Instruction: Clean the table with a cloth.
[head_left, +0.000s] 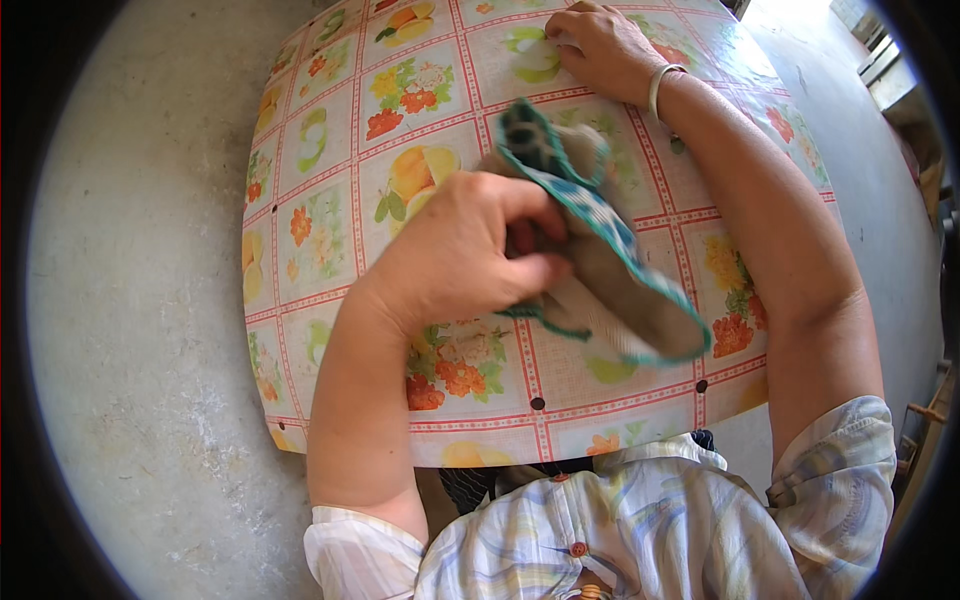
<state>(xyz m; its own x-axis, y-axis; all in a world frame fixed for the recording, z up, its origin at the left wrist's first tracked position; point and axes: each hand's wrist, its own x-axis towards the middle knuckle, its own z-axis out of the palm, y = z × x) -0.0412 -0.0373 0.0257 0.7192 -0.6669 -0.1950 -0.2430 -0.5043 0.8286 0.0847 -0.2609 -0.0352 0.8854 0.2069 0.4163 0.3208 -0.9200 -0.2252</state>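
Observation:
A beige cloth (622, 300) with teal stitched edges and a dark-spotted patch is held above the table by my left hand (495, 240), pinched between thumb and fingers. It looks folded and partly blurred; my fingers hide some of it. My right hand (604, 49), with a pale bangle at the wrist, lies near the far edge of the table (442, 262), its fingers curled against the patterned covering. Whether anything is under those fingertips, I cannot tell.
The table has a plastic cover printed with fruit and flowers, with small dark round spots near its close edge. Grey concrete floor (150, 300) surrounds it. A wooden frame (926, 427) stands at the far right, partly cut off by the lens rim.

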